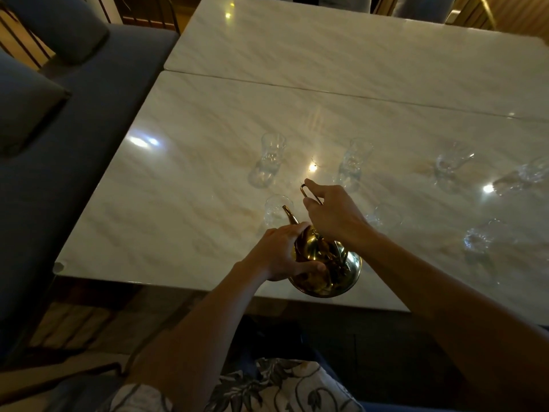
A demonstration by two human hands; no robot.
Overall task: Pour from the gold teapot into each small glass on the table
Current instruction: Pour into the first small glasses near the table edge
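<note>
floral cloth (pixel 267 388) on our lap sits lowest; just above it the gold teapot (pixel 326 272) tilts over the near edge of the marble table (pixel 178 203), its spout at the nearest small glass (pixel 274 211). our left hand (pixel 276 254) curls round the pot's belly; our right hand (pixel 332 212) pinches the thin handle loop above. six other glasses (pixel 353 165) stand well apart, beyond and rightward. marble runs wide past them to a seam (pixel 297 88). we cannot tell if any glass holds liquid.
</note>
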